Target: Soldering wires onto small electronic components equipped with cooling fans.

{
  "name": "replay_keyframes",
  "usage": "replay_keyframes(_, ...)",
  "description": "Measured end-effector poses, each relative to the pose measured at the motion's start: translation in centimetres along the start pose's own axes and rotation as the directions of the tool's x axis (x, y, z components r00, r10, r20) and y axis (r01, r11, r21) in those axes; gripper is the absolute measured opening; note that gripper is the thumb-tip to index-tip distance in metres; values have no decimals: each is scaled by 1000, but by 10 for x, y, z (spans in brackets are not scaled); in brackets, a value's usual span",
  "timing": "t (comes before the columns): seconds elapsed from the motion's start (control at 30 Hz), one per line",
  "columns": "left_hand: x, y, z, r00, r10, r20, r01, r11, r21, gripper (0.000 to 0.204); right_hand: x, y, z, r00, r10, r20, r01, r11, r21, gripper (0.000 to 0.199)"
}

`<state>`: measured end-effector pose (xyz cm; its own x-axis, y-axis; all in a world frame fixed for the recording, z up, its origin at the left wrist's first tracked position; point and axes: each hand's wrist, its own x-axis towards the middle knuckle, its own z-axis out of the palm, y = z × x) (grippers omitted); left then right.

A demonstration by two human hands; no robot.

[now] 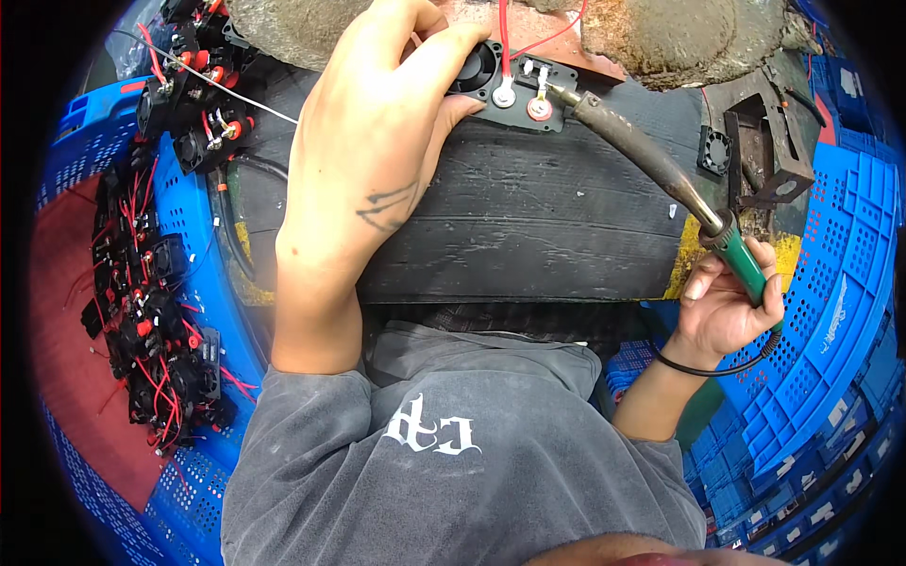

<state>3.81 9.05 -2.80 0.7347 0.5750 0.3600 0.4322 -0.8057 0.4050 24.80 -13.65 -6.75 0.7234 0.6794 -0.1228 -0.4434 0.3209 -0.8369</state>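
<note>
Black plastic, the fan part (pixel 514 85) lies at the far edge of the dark wooden board (pixel 528 226), with two round metal terminals on its flat plate and red wires (pixel 510 28) rising from it. The left hand (pixel 377 141) lies over the board's far left part and grasps the part's round fan end between thumb and fingers, pinning it down. The right hand (pixel 731 297), off the board's right end, is clenched around the green handle of a soldering iron (pixel 651 165). The iron's brown shaft slants up and left across the board's right corner, and its tip touches the right terminal on the plate. A black cord loops from the handle below the wrist. Left of the board, a blue crate (pixel 203 472) holds a heap of like black parts (pixel 156 311) with red wires. Right of the board stands a rusty metal stand (pixel 769 160), with another blue crate (pixel 840 283) beyond it.
</note>
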Motion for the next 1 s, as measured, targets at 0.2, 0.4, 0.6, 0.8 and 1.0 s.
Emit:
replay_keyframes(0.2, -1, -1, -1, 1000, 5, 7, -5, 1000, 18, 45, 3, 2, -4, 982, 3, 188, -5, 1000, 13, 46)
replay_keyframes(0.4, -1, -1, -1, 1000, 3, 6, -4, 1000, 10, 45, 1, 3, -1, 999, -1, 55, 1, 1000, 2, 48)
replay_keyframes(0.6, -1, 0, 0, 1000, 9, 2, -9, 1000, 19, 44, 1, 3, 0, 1000, -18, -26, 18, 1000, 25, 47)
replay_keyframes(0.8, -1, -2, 0, 1000, 22, 4, -22, 1000, 13, 44, 3, 4, -7, 991, 14, 136, -17, 1000, 23, 46)
replay_keyframes(1.0, 0, -2, 0, 1000, 20, 10, -20, 1000, 14, 44, 1, 3, -4, 992, 1, 125, -4, 1000, 21, 47)
